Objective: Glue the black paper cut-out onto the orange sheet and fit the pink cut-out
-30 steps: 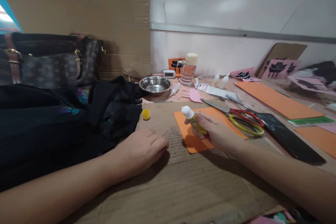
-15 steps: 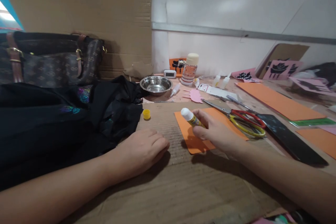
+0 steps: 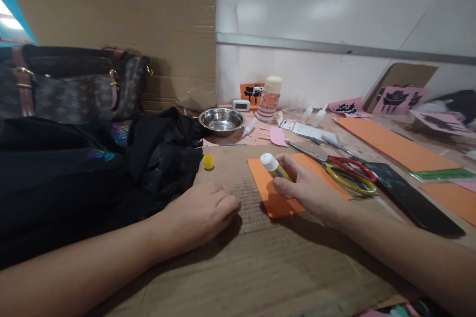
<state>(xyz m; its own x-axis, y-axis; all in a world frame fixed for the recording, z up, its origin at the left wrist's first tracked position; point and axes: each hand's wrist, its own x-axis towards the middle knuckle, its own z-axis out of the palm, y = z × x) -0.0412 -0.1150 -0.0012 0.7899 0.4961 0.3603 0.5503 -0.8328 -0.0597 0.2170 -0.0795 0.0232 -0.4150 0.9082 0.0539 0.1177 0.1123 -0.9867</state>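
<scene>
My right hand (image 3: 297,183) is closed around a glue stick (image 3: 278,169), its white end tilted up and to the left. Below it lies an orange sheet of paper (image 3: 266,193) on the cardboard. My left hand (image 3: 208,213) rests on the cardboard (image 3: 238,267), fingers curled under in a loose fist, with nothing seen in it. Just beyond the left hand stands a small yellow cap (image 3: 208,162). Scissors (image 3: 351,173) with red and yellow handles lie to the right of my right hand, partly over the orange sheet.
Black cloth (image 3: 92,173) and a brown handbag (image 3: 74,81) fill the left side. Behind are a steel bowl (image 3: 222,121), a timer (image 3: 241,105), a bottle (image 3: 269,99) and a pink paper cutout (image 3: 275,136). A black phone (image 3: 412,198) and more orange paper (image 3: 397,143) lie right.
The glue stick has tipped slightly to the right in my right hand. My left hand stays in place, and the view has shifted only a little.
</scene>
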